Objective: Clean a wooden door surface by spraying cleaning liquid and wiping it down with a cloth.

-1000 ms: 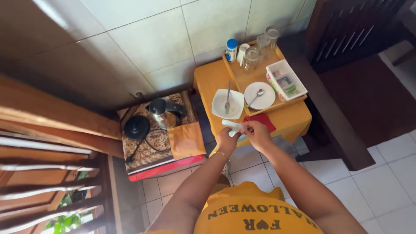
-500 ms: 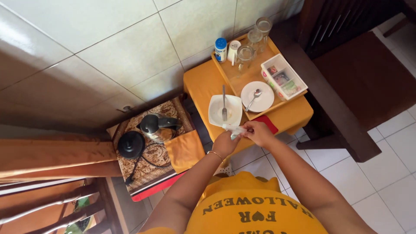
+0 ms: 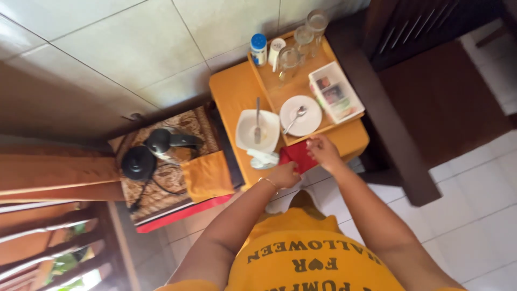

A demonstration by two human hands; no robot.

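1. A tiled wall and a pale tiled floor frame a corner seen from above, with dark wooden furniture at the right.
2. A small worktop under an orange cloth stands against the wall; beside it a lower patterned mat carries a kettle and its round base.
3. A wooden tray on the worktop holds glasses, a white box of sachets and a round plate with a spoon.
4. A square white dish with a fork lies just beside the tray.
5. A red cloth lies at the worktop's near edge, with a crumpled white tissue touching it.
6. The left hand pinches the red cloth's near edge; the right hand grips its far corner, the two hands a little apart.
7. Judging by this, the cloth is only just taken up, not yet lifted clear; dishes remain unmoved.
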